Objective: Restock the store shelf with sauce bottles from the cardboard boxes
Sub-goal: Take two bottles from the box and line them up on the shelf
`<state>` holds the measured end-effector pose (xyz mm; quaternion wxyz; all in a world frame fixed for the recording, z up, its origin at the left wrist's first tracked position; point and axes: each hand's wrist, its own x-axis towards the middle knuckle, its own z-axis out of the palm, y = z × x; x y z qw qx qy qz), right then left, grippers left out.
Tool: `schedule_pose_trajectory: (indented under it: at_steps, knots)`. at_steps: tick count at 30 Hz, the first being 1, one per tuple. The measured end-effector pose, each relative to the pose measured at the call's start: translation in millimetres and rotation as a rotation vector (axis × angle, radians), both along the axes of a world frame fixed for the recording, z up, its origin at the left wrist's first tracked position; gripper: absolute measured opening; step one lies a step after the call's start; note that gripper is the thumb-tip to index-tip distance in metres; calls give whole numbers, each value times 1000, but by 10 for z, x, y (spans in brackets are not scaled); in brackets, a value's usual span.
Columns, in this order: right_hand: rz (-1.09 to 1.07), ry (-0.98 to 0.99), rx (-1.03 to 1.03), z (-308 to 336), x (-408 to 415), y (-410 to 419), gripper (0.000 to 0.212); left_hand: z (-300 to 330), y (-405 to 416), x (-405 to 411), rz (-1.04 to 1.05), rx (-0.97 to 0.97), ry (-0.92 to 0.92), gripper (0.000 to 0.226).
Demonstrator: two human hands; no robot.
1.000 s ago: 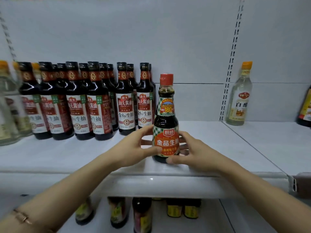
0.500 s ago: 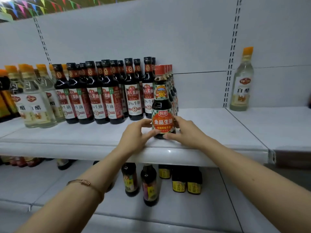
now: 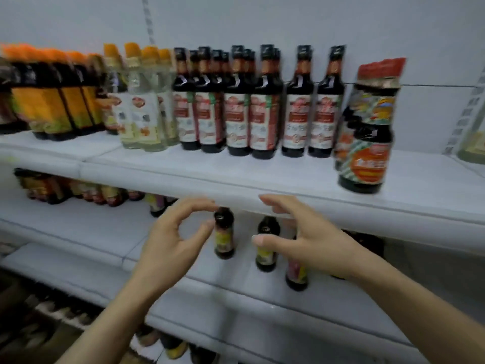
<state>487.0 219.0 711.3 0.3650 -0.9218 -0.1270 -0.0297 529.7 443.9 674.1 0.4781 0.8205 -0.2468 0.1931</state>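
White metal shelf (image 3: 288,177); round red-capped sauce bottle (image 3: 364,132) upright; both hands empty.

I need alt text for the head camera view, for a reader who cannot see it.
Two bare hands, left hand and right hand, hover empty with loosely curved fingers in front of a white metal store shelf. A red-capped dark sauce bottle stands alone near its front edge, right of rows of black-capped dark soy sauce bottles.

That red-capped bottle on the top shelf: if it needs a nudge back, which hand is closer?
Probably the right hand: it hangs empty, nearer the red-capped bottle. The left hand, also empty, is farther away.
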Motion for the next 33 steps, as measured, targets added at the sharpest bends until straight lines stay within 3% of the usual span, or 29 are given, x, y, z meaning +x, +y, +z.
schedule_pose_trajectory:
  at_steps: [6, 9, 18, 26, 33]
  knots:
    - [279, 51, 92, -154, 566, 1627, 52, -333, 1765, -142, 247, 127, 204, 25]
    - [419, 85, 142, -278, 782, 2474, 60, -438, 2545, -262, 378, 109, 268, 28]
    - [705, 295, 131, -859, 1452, 4507, 51, -841, 4208, -483, 638, 5, 467, 26]
    - [827, 436, 158, -1397, 2408, 6018, 38, -1069, 5507, 91, 840, -84, 555, 32]
    - [942, 478, 164, -1391, 3130, 7385, 40, -949, 6501, 703, 962, -53, 596, 29]
